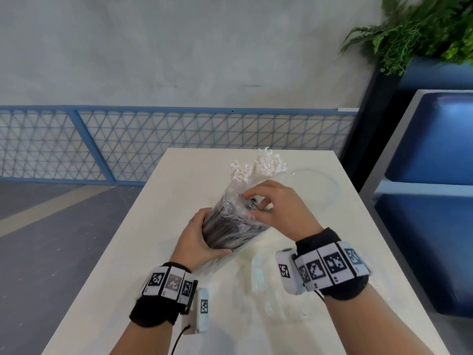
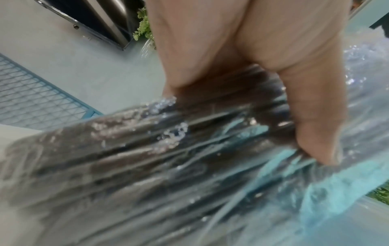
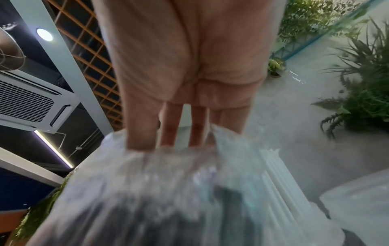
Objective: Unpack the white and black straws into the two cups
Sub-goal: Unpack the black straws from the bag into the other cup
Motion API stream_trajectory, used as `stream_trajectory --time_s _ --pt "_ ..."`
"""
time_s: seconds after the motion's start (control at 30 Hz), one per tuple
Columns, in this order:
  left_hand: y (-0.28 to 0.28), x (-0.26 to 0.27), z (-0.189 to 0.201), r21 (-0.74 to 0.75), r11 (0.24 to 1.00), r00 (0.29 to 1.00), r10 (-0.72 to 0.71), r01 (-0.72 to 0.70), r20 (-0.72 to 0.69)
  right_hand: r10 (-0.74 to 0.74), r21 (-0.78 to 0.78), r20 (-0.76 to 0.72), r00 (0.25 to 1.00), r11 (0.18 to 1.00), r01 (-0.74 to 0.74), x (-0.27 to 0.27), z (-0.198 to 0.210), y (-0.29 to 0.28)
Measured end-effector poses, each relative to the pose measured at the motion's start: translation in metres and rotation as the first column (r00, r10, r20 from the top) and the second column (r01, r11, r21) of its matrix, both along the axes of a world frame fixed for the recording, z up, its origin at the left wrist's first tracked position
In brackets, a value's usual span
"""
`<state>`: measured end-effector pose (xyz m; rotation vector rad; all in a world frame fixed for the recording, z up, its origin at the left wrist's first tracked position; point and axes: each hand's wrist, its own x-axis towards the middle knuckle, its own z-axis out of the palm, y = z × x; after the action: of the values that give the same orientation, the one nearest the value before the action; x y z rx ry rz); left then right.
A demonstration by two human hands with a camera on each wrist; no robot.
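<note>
L hand (image 1: 202,237) grips black-straw pack (image 1: 231,226) mid-table; R hand (image 1: 273,208) pinches its wrap (top end).

Grey wall (image 1: 179,47), blue mesh railing (image 1: 153,139)
</note>
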<state>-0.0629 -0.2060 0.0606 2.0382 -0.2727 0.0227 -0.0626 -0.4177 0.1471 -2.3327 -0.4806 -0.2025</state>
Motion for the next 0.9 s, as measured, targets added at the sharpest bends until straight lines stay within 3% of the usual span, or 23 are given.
stream_trajectory --time_s 0.1,0.17,0.4,0.57,0.9 --pt "-0.003 0.005 -0.008 -0.017 1.000 1.000 -0.005 0.005 -0.012 0.064 -0.144 -0.104 0.993 0.986 -0.079 0.003 0.002 0.000" --pt "-0.005 0.005 -0.011 -0.032 0.999 1.000 -0.005 0.004 -0.024 0.052 -0.139 -0.092 0.994 0.988 -0.065 0.005 -0.004 0.002" --pt "-0.007 0.007 -0.015 -0.081 0.997 0.999 0.006 -0.009 -0.034 -0.050 0.122 0.052 0.997 0.992 0.043 0.006 -0.030 0.021" --pt "-0.007 0.008 -0.014 -0.075 0.997 0.999 0.015 -0.018 -0.040 -0.120 0.283 -0.010 0.993 0.952 0.118 0.008 -0.037 0.024" --pt "-0.005 0.012 -0.013 -0.092 0.995 0.998 0.019 -0.024 -0.053 -0.277 0.500 0.046 0.960 0.838 0.218 0.019 0.000 -0.011"
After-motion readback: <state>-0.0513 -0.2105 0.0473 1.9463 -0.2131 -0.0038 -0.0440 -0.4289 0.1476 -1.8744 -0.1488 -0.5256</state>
